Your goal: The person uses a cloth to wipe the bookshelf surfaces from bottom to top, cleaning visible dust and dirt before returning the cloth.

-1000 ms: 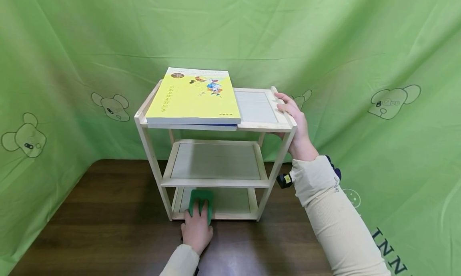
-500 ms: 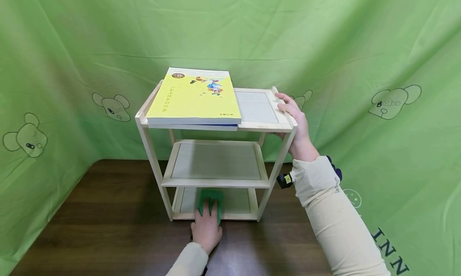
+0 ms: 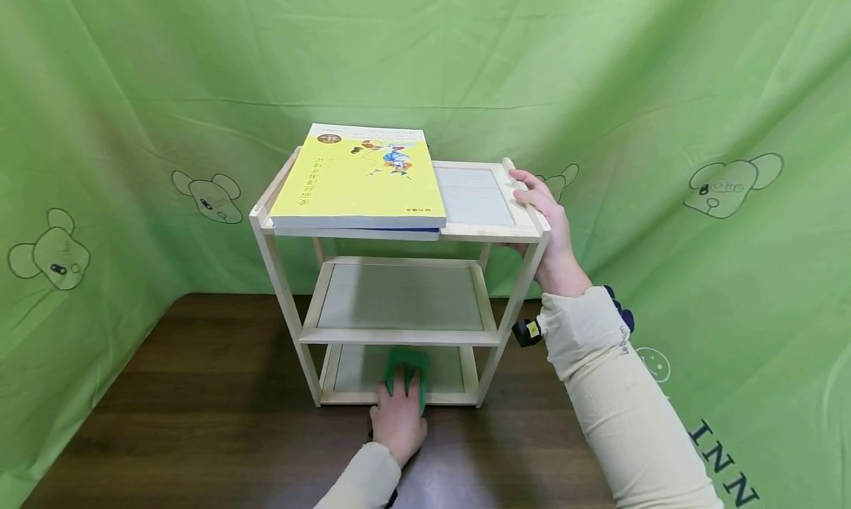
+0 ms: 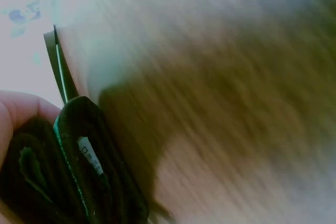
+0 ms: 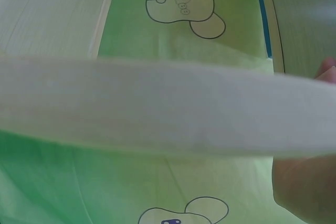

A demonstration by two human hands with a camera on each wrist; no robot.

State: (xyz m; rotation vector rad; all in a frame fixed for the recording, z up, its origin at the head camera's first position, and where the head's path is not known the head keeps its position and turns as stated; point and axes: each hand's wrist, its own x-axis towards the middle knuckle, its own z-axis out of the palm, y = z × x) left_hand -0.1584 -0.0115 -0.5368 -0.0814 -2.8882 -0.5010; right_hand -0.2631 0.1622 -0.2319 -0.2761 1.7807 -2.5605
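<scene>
In the head view my left hand (image 3: 399, 424) lies on a flat green cloth (image 3: 407, 369) on the bottom shelf of a pale wooden three-tier rack (image 3: 399, 337). Its fingers are extended and spread over the cloth, pressing it down. The left wrist view is blurred and does not show the cloth. At the rack's upper right, my right hand (image 3: 552, 228) grips the side rail of the top shelf, fingers over the rail and the rest of the hand outside and below it. A rack bar (image 5: 168, 106) crosses the right wrist view, partly hiding that hand.
A yellow-covered book (image 3: 362, 176) lies on another book on the top shelf's left part, its front edge near the shelf's front. The rack stands on a dark wood surface (image 3: 199, 391). Green printed fabric (image 3: 432, 66) hangs behind and at both sides.
My left hand has slid to the right along the bottom shelf, carrying the green cloth with it. The right hand keeps its hold on the rack, and the books have not moved.
</scene>
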